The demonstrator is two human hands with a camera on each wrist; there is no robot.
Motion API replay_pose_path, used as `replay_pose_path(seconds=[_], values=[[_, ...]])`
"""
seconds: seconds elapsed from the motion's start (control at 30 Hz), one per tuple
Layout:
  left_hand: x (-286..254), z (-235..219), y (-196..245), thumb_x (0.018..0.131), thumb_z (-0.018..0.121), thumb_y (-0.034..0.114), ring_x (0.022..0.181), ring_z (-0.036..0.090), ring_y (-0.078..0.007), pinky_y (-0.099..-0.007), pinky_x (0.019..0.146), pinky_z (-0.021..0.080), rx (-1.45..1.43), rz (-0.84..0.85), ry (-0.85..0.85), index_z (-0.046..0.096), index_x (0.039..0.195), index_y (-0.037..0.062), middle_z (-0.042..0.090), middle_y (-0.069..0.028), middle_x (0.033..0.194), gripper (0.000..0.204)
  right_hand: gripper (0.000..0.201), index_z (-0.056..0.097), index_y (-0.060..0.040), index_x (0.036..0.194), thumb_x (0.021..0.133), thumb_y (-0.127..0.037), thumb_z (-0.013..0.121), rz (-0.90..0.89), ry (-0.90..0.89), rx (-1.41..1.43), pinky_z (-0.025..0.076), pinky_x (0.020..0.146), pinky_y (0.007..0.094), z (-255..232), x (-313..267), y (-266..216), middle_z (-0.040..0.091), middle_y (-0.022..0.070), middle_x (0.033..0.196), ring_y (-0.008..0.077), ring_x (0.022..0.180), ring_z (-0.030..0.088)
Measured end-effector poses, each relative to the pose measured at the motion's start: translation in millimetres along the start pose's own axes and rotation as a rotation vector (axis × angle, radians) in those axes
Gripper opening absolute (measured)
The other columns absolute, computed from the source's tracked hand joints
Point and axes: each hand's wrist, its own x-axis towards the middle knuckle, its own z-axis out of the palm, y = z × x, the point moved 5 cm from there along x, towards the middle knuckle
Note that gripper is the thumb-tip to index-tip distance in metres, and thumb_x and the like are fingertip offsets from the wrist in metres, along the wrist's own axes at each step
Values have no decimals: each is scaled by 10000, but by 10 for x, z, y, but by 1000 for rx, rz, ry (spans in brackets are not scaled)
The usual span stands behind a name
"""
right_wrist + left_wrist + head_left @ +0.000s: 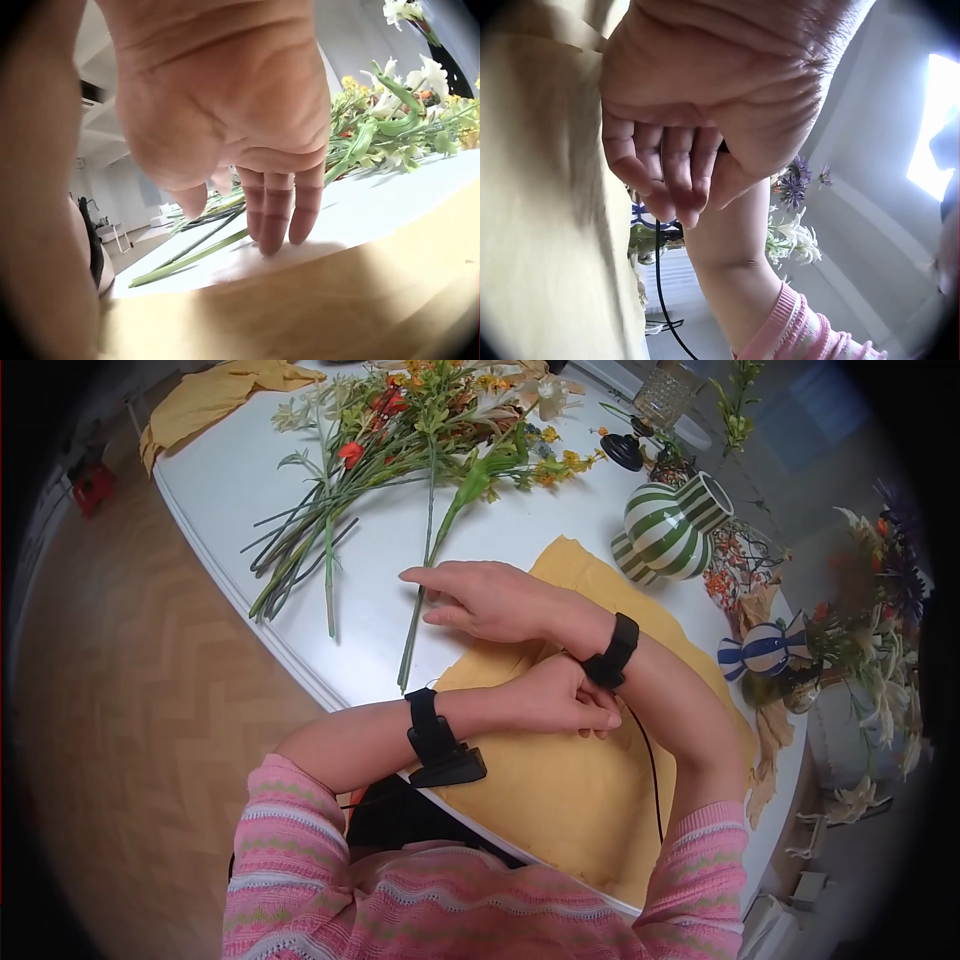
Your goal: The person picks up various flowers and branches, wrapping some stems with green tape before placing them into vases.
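Observation:
My forearms cross over a yellow cloth (560, 785) on the white table. My right hand (485, 600) reaches leftward across the cloth's edge, its fingers relaxed and holding nothing. In the head view its fingers overlap a long green flower stem (411, 635); in the right wrist view they hang just above the white tabletop. My left hand (555, 698) lies beneath the right forearm, close over the cloth. Its fingers (679, 161) hang loosely curled around nothing in the left wrist view.
A heap of artificial flowers (400, 435) lies at the back left. On the right stand a green-striped vase (668, 525) and a blue-striped vase (768, 650), near more flowers (885, 700). Another yellow cloth (210, 405) hangs over the far left corner. A thin black cable (655, 760) crosses the near cloth.

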Motion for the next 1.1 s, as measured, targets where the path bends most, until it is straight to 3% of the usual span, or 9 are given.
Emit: replay_pose_path(seconds=[0.23,0.33,0.43,0.47,0.53,0.67,0.87,0.97,1.1], values=[[-37,58,68,863,684,150,764,638,-86,-217,696,508,73,-41,-77,676,971,-29,685,-53,841,210,300,608,-52,1147,903,-227,597,-19,123,-57,502,821,386,-51,-96,27,648,128,1072,301,923,629],[-23,98,4,860,691,168,756,624,-65,-204,693,492,67,-16,-142,676,1005,-20,685,-37,839,238,292,630,-51,1094,881,-249,608,88,264,68,505,772,371,-208,-188,-5,670,123,965,271,850,651],[-34,123,-19,862,688,176,747,613,-57,-206,684,486,108,-30,-191,671,1041,-9,684,-26,841,258,239,642,-42,1077,890,-189,625,134,522,372,487,703,231,-462,-372,-17,681,63,922,113,790,644],[-43,125,-12,862,688,176,747,613,-57,-206,684,486,111,-31,-194,671,1041,-9,684,-26,841,258,239,642,-42,1077,890,-189,625,135,526,370,487,703,231,-498,-422,-14,681,63,922,113,790,644],[-64,138,10,864,678,171,743,614,-60,-206,681,483,129,-39,-213,685,1002,-9,686,-30,823,227,207,638,-15,1061,914,-156,598,114,661,766,492,709,244,-585,-557,48,683,48,959,118,821,647],[-87,148,59,867,666,160,740,616,-65,-203,677,482,255,-52,-291,702,943,-8,690,-38,811,188,191,622,10,1060,927,-109,553,77,833,789,496,713,259,-725,-920,-30,681,89,1003,139,851,655],[-12,11,-34,872,652,166,727,617,-81,-222,667,486,167,-124,-109,710,902,-6,697,-52,819,184,190,625,41,1036,930,-69,511,48,968,843,498,709,262,-568,-1540,-166,680,124,1008,150,836,650],[-3,-123,28,888,639,189,713,601,-88,-222,677,479,-57,-76,157,675,991,0,662,-23,829,218,169,619,50,1043,918,-13,525,33,1001,821,512,737,267,-370,-1834,-174,676,137,1014,154,854,645],[30,-277,46,960,527,207,775,619,-143,-265,704,497,-364,20,326,598,1144,-20,643,-57,887,301,189,600,63,1077,911,35,515,2,995,839,520,769,282,-73,-2043,-220,668,153,1023,160,854,639]])
